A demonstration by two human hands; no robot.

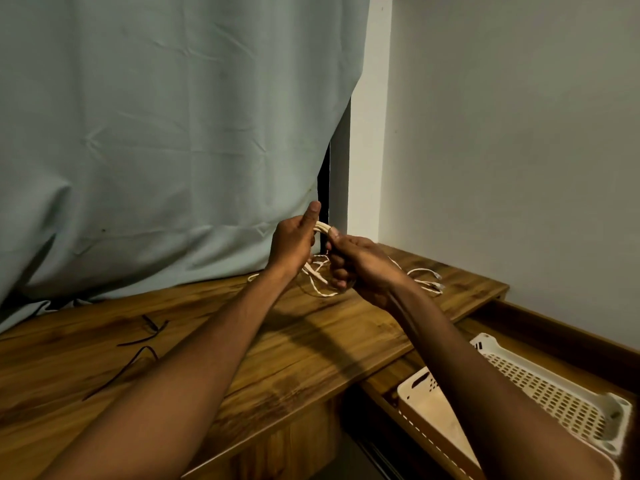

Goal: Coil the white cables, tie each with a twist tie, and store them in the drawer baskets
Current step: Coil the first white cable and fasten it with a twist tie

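A person is working a bundle of white cable above the far end of a wooden desk; the left hand is gripping the looped strands, fingers curled round them and thumb sticking up at 12 o'clock; the right hand is pinching the same loops just at its 3 o'clock side, fingers curled tight on the cable. The rest of the cable's length is trailing down onto the desk below the hands, w/ more loose white cables lying approx. at 3 o'clock of the hands. Dark twist ties are lying well apart, toward 8 o'clock on the desk, so neither hand is near one. The open drawer at 4 o'clock is holding two cream baskets; no cable is visible in them.

Risks, as it looks from here: the coil is probably springing open if either hand is letting go to fetch a tie, since the ties are out of easy reach; the trailing end may be snagging on the other cables and dragging them along; loops may be slipping uneven, leaving a bundle too loose to tie.
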